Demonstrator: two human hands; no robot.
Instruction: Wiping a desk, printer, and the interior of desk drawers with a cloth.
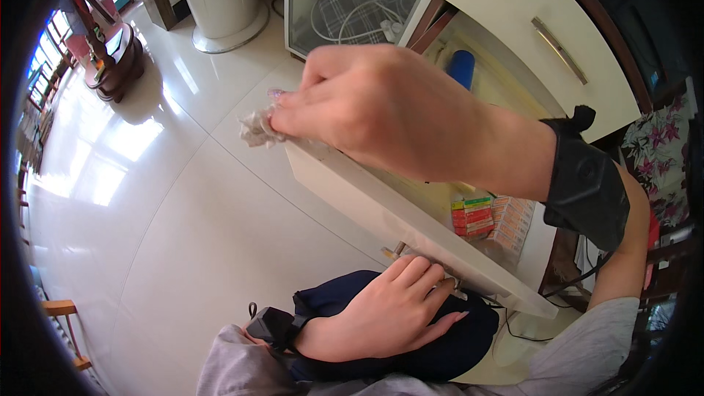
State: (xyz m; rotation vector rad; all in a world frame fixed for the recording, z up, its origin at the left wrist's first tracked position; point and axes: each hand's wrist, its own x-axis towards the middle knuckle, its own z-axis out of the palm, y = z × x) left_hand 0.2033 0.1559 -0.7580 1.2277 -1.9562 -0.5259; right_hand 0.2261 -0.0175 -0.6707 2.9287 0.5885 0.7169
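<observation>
My right hand reaches across from the right side and pinches a crumpled whitish tissue or cloth at the far left top corner of an open drawer's white front panel. Lower down, my left hand has its fingers curled over the metal bar handle on the outer face of that panel, thumb free below. Inside the drawer lie small red boxes, orange-and-white boxes and a blue cylinder, partly hidden by my right hand and forearm. Both wrists wear black devices.
A closed white drawer with a metal handle adjoins the open one. Behind stands a glass-fronted compartment with checked fabric and white cables. A white column-shaped appliance and a dark wooden stand rest on the glossy tiled floor.
</observation>
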